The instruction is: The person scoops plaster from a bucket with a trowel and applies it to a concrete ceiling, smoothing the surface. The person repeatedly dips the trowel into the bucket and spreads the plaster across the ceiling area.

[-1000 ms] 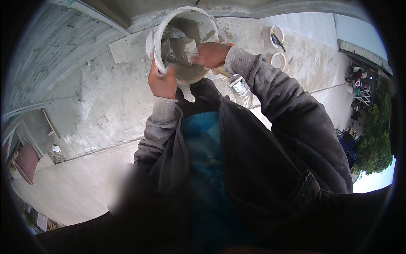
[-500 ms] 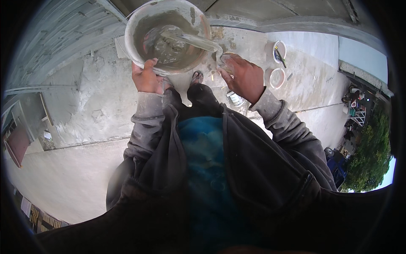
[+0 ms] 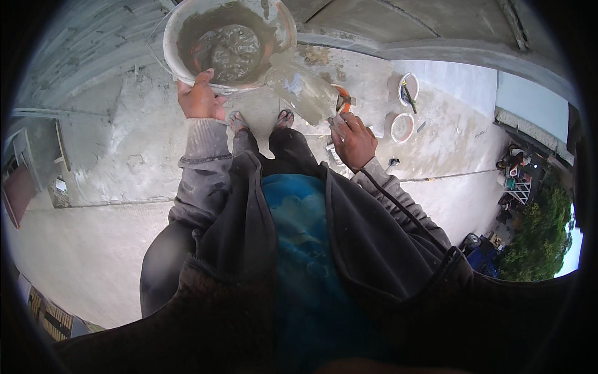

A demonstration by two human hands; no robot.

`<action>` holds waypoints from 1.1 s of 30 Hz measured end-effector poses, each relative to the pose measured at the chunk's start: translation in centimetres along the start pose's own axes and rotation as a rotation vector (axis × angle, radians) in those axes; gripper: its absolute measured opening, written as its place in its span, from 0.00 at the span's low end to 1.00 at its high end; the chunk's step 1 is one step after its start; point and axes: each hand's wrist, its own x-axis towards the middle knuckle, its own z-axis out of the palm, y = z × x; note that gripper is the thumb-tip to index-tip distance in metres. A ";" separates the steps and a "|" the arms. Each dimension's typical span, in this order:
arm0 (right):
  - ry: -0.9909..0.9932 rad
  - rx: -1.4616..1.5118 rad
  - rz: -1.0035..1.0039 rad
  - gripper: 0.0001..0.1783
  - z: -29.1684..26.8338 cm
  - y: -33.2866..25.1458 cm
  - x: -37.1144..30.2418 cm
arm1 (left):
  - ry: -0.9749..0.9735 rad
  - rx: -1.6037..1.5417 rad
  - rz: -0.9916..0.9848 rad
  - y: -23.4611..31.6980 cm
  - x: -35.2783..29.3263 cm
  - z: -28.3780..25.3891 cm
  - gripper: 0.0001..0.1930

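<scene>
My left hand (image 3: pixel 201 98) grips the near rim of a white bucket (image 3: pixel 284 31), its thumb over the edge. Wet grey mortar (image 3: pixel 232 51) lies in the bucket, which is tilted so that its inside shows. My right hand (image 3: pixel 355 142) is closed on the handle end of a trowel (image 3: pixel 302 92). The trowel's wide blade is coated in grey mortar, and its tip is beside the bucket's right rim; whether they touch I cannot tell. An orange part (image 3: pixel 342 96) shows just beyond my right fingers.
Two pale buckets stand on the concrete floor to the right: a far bucket (image 3: pixel 395 89) with a yellow-and-black tool (image 3: pixel 408 95) across it, and a nearer bucket (image 3: pixel 402 128). A grey wall (image 3: pixel 87 56) rises at the left. Parked vehicles (image 3: pixel 483 249) and a tree (image 3: pixel 536 240) are at the far right.
The trowel has come out of the bucket and turned its broad face into view. My right hand has moved nearer to me; the bucket and my left hand have shifted left and up.
</scene>
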 end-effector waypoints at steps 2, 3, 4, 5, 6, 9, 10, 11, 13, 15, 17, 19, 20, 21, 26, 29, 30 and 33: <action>-0.047 0.067 0.026 0.14 -1.8 0.9 -0.9 | -0.026 0.055 -0.027 -0.6 0.6 -0.8 0.31; -0.068 0.098 0.037 0.14 -2.7 1.0 -1.2 | -0.040 0.078 -0.039 -0.8 0.8 -1.1 0.32; -0.059 0.222 0.026 0.12 -4.2 0.3 -1.0 | -0.042 0.052 -0.051 -0.6 0.5 -0.8 0.32; -0.103 0.455 0.048 0.12 -4.4 0.0 0.3 | -0.044 0.026 -0.062 -0.3 0.1 -0.3 0.32; -0.150 0.686 0.079 0.12 -4.2 -0.5 1.9 | -0.047 0.002 -0.081 -0.2 -0.4 -0.2 0.32; -0.440 1.263 0.334 0.17 -4.2 -2.7 8.5 | -0.099 0.087 -0.087 -0.5 0.0 -0.4 0.32; -0.573 1.438 0.442 0.20 -4.1 -3.0 9.7 | -0.082 0.084 -0.085 -0.5 -0.1 -0.3 0.32; -0.618 1.303 0.427 0.21 -4.1 -2.9 9.8 | -0.064 0.080 -0.084 -0.5 -0.4 0.0 0.32; -0.706 1.018 0.394 0.23 -4.5 -2.4 9.8 | -0.028 0.052 -0.058 -0.8 -0.5 0.3 0.31; -0.787 1.013 0.449 0.20 -5.2 -0.4 7.1 | 0.007 0.009 -0.006 -1.5 -0.1 0.3 0.30; -0.782 0.889 0.426 0.19 -8.0 0.5 4.9 | 0.018 0.049 0.020 -2.1 0.4 -0.6 0.30; -0.899 0.735 0.505 0.23 -12.1 0.9 5.6 | 0.024 0.071 0.025 -1.9 0.7 -0.8 0.30; -0.861 0.641 0.427 0.23 -13.0 1.1 5.8 | 0.017 0.081 0.010 -1.4 0.6 -0.8 0.30; -0.826 0.545 0.357 0.23 -14.0 1.3 6.1 | 0.011 0.092 -0.013 -1.2 0.3 -0.9 0.30; -0.482 0.153 0.084 0.21 -13.3 2.7 10.4 | -0.090 0.209 0.180 -1.0 -1.5 0.0 0.25; -0.704 0.360 0.237 0.23 -15.1 -1.5 13.2 | -0.103 0.253 0.319 -0.7 -3.0 0.8 0.22; -0.782 0.544 0.257 0.24 -15.3 -2.3 13.4 | -0.111 0.264 0.363 -0.6 -3.5 1.1 0.22; -0.805 0.384 0.102 0.26 -12.7 -2.9 13.2 | -0.113 0.160 0.376 -0.8 -4.5 1.6 0.25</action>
